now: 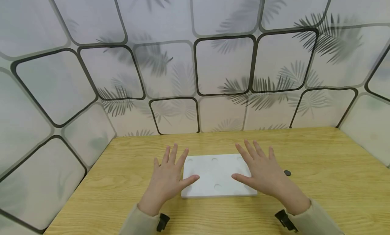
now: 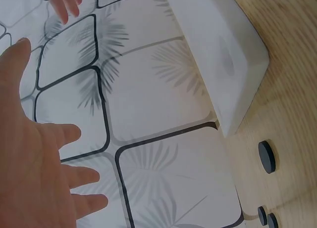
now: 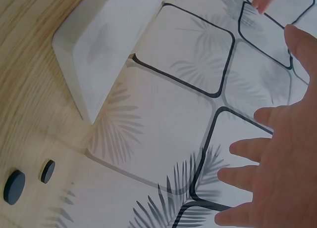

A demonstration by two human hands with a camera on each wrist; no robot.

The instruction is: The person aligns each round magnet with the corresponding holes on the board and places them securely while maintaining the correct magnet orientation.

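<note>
Both hands hover over the table with fingers spread and nothing in them. A white rectangular board (image 1: 217,172) with several shallow round recesses lies between them. My left hand (image 1: 167,177) overlaps the board's left edge in the head view, thumb pointing inward. Over the opposite edge is my right hand (image 1: 264,170), its thumb also turned inward. To the board's left, the left wrist view shows a black disc (image 2: 266,157) and two smaller-looking ones near the lower edge. On the other side, the right wrist view has a dark disc (image 3: 14,187) and a second disc (image 3: 48,171).
The light wood-grain table (image 1: 128,181) backs onto a wall covering (image 1: 225,66) with dark rounded outlines and grey leaf prints. Similar panels rise at the left and right sides. A dark band piece (image 1: 163,222) sits at the left wrist, another (image 1: 285,220) at the right.
</note>
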